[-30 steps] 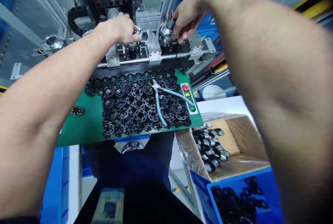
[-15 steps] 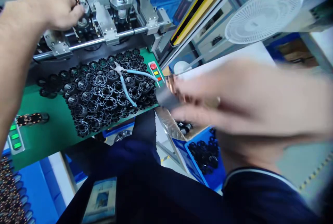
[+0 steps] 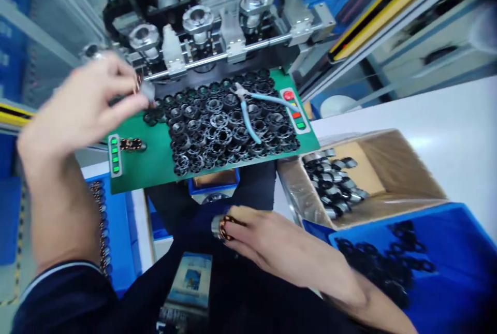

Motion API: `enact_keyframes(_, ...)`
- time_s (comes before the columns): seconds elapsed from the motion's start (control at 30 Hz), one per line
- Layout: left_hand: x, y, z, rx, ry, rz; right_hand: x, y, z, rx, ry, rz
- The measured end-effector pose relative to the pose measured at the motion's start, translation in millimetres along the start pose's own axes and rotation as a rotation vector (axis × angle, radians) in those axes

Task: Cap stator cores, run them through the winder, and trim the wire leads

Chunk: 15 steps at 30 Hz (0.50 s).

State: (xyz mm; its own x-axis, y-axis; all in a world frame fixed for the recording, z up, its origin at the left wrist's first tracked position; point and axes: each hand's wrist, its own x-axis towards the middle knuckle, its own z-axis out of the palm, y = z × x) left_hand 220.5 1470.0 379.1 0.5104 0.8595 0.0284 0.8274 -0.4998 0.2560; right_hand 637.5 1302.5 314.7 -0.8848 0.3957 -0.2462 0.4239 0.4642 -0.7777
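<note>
Just above a green board (image 3: 151, 168) heaped with black rings (image 3: 217, 127), the left hand (image 3: 79, 101) pinches a small copper-wound part (image 3: 144, 90) at its fingertips, seemingly to keep the winding clear of the palm. Lower down, near the body, the right hand (image 3: 272, 243) curls around a second wound part (image 3: 225, 227), fingers over its copper end.

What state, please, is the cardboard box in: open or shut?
Open: nothing covers the cardboard box, and black-and-silver metal parts show inside.
</note>
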Motion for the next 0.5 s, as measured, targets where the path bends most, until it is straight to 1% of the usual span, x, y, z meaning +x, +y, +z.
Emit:
enact_keyframes(0.03,-39.3,8.7,11.4,-0.004,-0.077,-0.024,20.6,-4.0,3.0,-0.068,-0.009,-0.031)
enact_keyframes(0.07,-76.4,15.7,23.8,-0.042,-0.105,-0.121,42.3,-8.5,6.0,-0.154,-0.018,-0.052)
enact_keyframes(0.13,-139.9,24.6,50.3,-0.086,-0.226,-0.34,89.5,-18.7,11.8,-0.343,-0.029,-0.079)
enact_keyframes(0.17,-164.7,26.8,63.5,-0.081,-0.259,-0.444,114.9,-24.1,14.6,-0.414,-0.03,-0.1)
enact_keyframes(0.2,-184.5,27.7,76.3,-0.081,-0.312,-0.525,141.3,-29.5,17.3,-0.463,-0.029,-0.123)
enact_keyframes(0.23,-199.1,27.4,88.0,-0.068,-0.341,-0.592,168.1,-34.5,19.9,-0.489,-0.017,-0.129)
enact_keyframes(0.3,-214.3,24.0,107.7,-0.033,-0.354,-0.672,220.5,-43.2,24.4,-0.521,0.027,-0.118)
enact_keyframes(0.37,-214.9,18.3,121.2,0.011,-0.312,-0.715,263.5,-49.3,26.9,-0.538,0.075,-0.088)
enact_keyframes(0.4,-211.6,15.6,125.9,0.032,-0.28,-0.731,278.1,-51.2,27.0,-0.543,0.093,-0.065)
enact_keyframes(0.43,-207.0,13.7,129.5,0.051,-0.241,-0.744,286.6,-52.2,26.3,-0.543,0.111,-0.042)
enact_keyframes(0.47,-201.8,12.8,132.3,0.064,-0.197,-0.751,288.4,-52.0,25.0,-0.542,0.13,-0.024)
enact_keyframes(0.5,-196.9,13.3,134.7,0.072,-0.151,-0.754,283.5,-50.4,23.4,-0.536,0.148,-0.021)
